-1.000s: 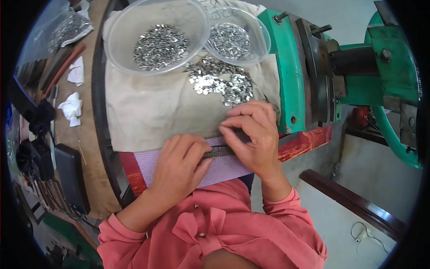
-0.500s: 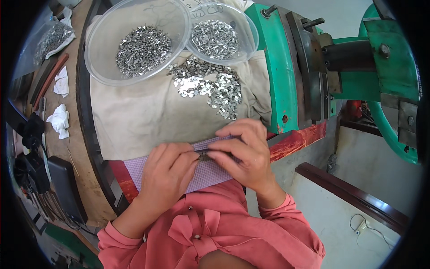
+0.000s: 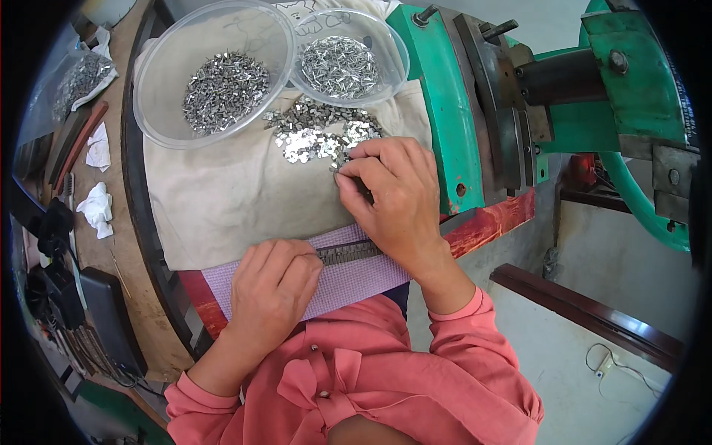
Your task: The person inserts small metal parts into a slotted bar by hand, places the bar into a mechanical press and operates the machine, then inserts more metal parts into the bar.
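Note:
A narrow dark metal strip with a row of notches (image 3: 348,253) lies across a purple checked cloth (image 3: 348,288). My left hand (image 3: 273,285) is closed with its fingertips on the strip's left end. Farther forward, my right hand (image 3: 397,196) reaches over the beige cloth (image 3: 215,200) to the near edge of a pile of small shiny flat metal pieces (image 3: 304,144). Its thumb and forefinger pinch at a small metal piece there, partly hidden by the fingers. Part of the pile is behind that hand.
Two clear plastic bowls stand behind the pile, a larger one (image 3: 152,111) and a smaller one (image 3: 400,70), holding small metal parts. A green machine (image 3: 450,133) borders the right side. On the left, a wooden bench (image 3: 141,274) carries crumpled tissue (image 3: 96,209) and a black case (image 3: 111,319).
My right hand has left the strip and moved forward to the pile, uncovering the strip's notched right part. My left hand stays at the strip's left end. The view has shifted slightly.

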`<state>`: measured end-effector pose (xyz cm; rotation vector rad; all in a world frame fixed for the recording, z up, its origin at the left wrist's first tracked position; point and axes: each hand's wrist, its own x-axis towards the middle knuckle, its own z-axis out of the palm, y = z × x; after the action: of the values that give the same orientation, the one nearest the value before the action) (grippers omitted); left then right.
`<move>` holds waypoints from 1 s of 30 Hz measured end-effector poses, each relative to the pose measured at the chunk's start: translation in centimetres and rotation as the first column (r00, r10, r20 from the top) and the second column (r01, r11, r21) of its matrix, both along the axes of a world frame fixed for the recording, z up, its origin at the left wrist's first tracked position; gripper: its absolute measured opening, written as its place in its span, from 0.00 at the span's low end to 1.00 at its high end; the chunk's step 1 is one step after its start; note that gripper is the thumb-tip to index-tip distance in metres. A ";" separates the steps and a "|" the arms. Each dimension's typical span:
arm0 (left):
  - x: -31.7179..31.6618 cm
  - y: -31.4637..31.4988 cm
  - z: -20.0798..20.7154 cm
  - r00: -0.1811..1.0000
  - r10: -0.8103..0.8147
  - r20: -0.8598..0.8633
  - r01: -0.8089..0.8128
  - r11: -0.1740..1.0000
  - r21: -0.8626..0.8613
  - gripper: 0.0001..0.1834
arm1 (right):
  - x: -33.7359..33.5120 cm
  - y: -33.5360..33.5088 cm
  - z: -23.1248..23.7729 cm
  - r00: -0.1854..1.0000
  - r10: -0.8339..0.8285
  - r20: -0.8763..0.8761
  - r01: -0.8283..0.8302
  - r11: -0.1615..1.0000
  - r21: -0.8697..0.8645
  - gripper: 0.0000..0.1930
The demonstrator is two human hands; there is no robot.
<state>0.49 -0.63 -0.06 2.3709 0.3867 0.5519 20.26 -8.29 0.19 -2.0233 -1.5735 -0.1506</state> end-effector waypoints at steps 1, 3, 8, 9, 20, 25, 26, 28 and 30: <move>0.0 0.0 0.0 1.000 -0.001 -0.006 0.001 1.000 -0.010 0.10 | 0.0 0.1 0.0 1.000 0.013 -0.008 -0.013 1.000 0.003 0.08; -0.1 0.0 -0.1 1.000 0.000 -0.014 0.000 1.000 -0.021 0.10 | -0.2 -0.5 0.3 0.995 0.052 -0.091 -0.051 0.999 0.007 0.08; -0.1 0.0 -0.1 0.999 0.045 0.021 -0.042 0.992 -0.118 0.12 | -1.0 -1.8 0.1 0.982 0.092 -0.162 -0.100 0.994 -0.036 0.09; -0.2 0.1 -0.2 0.999 0.044 0.020 -0.041 0.992 -0.119 0.12 | -1.0 -1.8 0.1 0.982 0.091 -0.164 -0.099 0.994 -0.037 0.09; -0.3 0.1 -0.3 1.000 0.018 0.021 -0.017 0.997 -0.077 0.11 | -0.7 -1.8 0.2 0.981 0.129 -0.147 -0.142 0.987 -0.078 0.10; -0.2 0.2 -0.2 0.999 0.035 0.030 -0.032 0.994 -0.103 0.11 | -1.1 -2.6 0.3 0.951 0.158 -0.266 -0.175 0.984 -0.042 0.10; -0.2 0.2 -0.1 0.999 0.044 0.031 -0.041 0.993 -0.110 0.11 | -1.2 -2.7 0.2 0.945 0.150 -0.289 -0.166 0.986 -0.032 0.11; -0.3 0.2 0.1 0.999 0.031 0.018 -0.028 0.993 -0.113 0.13 | -1.1 -2.8 0.0 0.949 0.145 -0.280 -0.164 0.985 -0.046 0.11; -0.4 0.2 0.1 1.000 0.019 0.004 -0.018 0.993 -0.117 0.15 | -1.0 -2.9 0.0 0.952 0.141 -0.272 -0.164 0.985 -0.061 0.11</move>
<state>0.13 -0.41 0.04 2.2553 0.4271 0.5294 19.29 -11.15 0.22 -1.8811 -1.5754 0.2408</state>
